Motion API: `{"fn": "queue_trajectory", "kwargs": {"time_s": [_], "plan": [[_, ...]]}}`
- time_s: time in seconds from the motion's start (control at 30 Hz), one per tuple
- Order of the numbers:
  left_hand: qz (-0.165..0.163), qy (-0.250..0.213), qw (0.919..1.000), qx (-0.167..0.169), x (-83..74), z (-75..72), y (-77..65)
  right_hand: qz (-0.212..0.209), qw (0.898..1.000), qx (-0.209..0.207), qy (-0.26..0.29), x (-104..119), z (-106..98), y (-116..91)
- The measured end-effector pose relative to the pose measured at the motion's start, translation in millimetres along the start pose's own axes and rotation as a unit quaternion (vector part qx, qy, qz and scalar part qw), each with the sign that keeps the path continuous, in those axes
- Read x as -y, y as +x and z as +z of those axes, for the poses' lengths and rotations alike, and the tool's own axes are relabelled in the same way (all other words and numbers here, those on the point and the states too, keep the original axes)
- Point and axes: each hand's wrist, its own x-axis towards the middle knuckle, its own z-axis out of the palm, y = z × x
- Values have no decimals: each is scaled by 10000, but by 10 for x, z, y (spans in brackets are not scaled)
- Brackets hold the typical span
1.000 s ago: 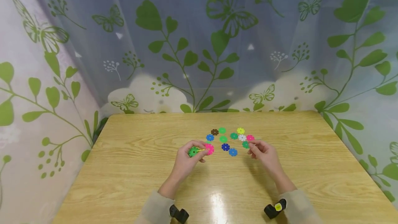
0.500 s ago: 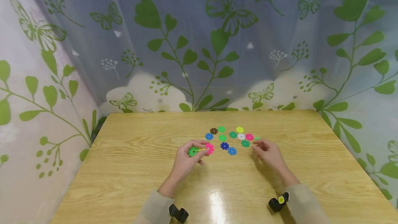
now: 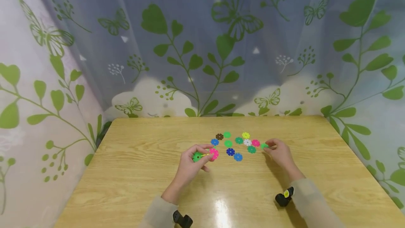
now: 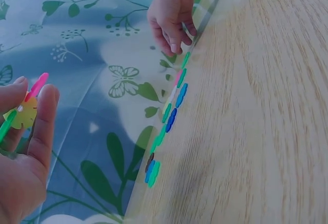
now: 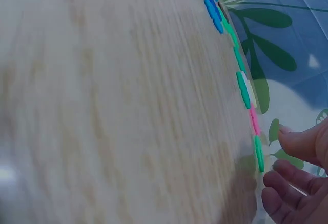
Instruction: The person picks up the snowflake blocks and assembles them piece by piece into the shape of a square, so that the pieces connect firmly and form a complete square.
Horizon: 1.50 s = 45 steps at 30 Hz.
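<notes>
My left hand [image 3: 190, 163] pinches several joined plastic snowflake discs. In the left wrist view these are a yellow disc [image 4: 25, 114] between the fingers, with a pink disc [image 4: 37, 86] and a green disc [image 4: 7, 125] slotted into it edge-on. My right hand [image 3: 280, 154] reaches to the right end of the scattered discs, its fingertips right at a light green disc [image 3: 264, 146] lying on the table. From the right wrist, the thumb and fingers [image 5: 292, 183] stand apart beside that disc with nothing between them.
Loose discs lie scattered on the wooden table [image 3: 142, 185]: a pink disc [image 3: 255, 143], a white disc [image 3: 247, 142], a yellow disc [image 3: 245, 135], a brown disc [image 3: 219, 137], a dark blue disc [image 3: 230, 152] and several green and blue ones. A patterned curtain [image 3: 202, 45] hangs behind the table.
My right hand has moved right and slightly away from the body, from the teal disc to the light green one at the end. The left hand keeps its hold on the joined discs.
</notes>
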Motion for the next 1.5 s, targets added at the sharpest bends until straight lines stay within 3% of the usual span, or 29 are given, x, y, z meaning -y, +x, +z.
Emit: {"fn": "queue_trajectory", "kwargs": {"time_s": [0.2,0.43,0.63,1.03,1.5], "plan": [[-166,4,9999,12,-23,7,-21,43,9997,-37,-233,-54,14,57],[-104,36,9999,48,-246,56,-79,-16,9978,185,-643,-92,17,118],[-84,83,9999,63,-263,61,-80,-20,9968,143,-788,-90,21,145],[-158,51,9999,18,-283,48,-73,133,9995,-43,-277,-67,23,-8],[5,-160,9999,38,-250,22,-68,-325,9989,-194,294,190,29,-163]]}}
